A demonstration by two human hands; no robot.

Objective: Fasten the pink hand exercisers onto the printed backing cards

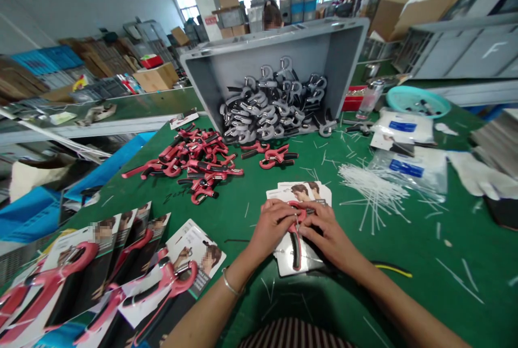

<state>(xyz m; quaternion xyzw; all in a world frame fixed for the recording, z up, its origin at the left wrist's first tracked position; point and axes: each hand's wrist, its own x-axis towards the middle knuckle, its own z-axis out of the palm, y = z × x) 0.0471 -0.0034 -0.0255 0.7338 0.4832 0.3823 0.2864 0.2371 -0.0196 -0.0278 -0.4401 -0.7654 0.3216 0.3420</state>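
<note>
Both my hands rest on a red hand gripper (297,237) lying on a printed backing card (288,261) at the near middle of the green table (424,240). My left hand (272,225) pinches at the gripper's top from the left. My right hand (328,233) presses on it from the right, fingers closed. More blank cards (301,190) lie stacked just beyond my hands.
A pile of red grippers (194,162) lies left of centre; a tipped grey crate (226,75) holds several grey ones (273,105). White cable ties (372,189) spread to the right, by plastic bags (408,167) and a white glove (481,175). Carded grippers (101,278) stack at near left. A person sits behind the crate.
</note>
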